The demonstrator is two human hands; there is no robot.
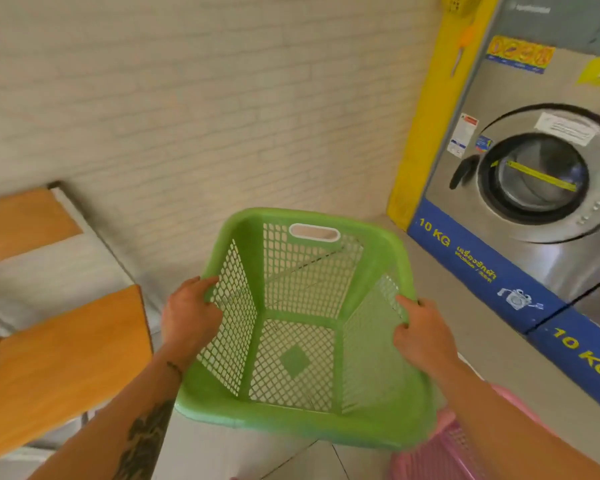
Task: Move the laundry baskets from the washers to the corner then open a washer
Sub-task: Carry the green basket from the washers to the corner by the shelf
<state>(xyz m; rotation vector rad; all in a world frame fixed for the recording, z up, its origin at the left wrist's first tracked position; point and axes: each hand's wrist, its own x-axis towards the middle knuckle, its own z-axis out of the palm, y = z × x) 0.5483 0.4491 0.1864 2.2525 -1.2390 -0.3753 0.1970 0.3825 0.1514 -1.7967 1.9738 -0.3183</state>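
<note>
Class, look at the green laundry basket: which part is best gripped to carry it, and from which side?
Grip the green basket by its thick rolled rim, one side each, from above, as the left hand and right hand do. The mesh walls look thin; its far wall has a handle slot.

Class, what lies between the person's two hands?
In the head view, the green basket, empty, spans the gap; left hand and right hand grip its opposite rims.

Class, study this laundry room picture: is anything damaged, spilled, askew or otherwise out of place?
Nothing stands out. The green basket is empty and whole, held level by its rim in the left hand and right hand. The washer door is closed. A pink basket sits low at the right, mostly hidden, so its condition cannot be judged.
</note>
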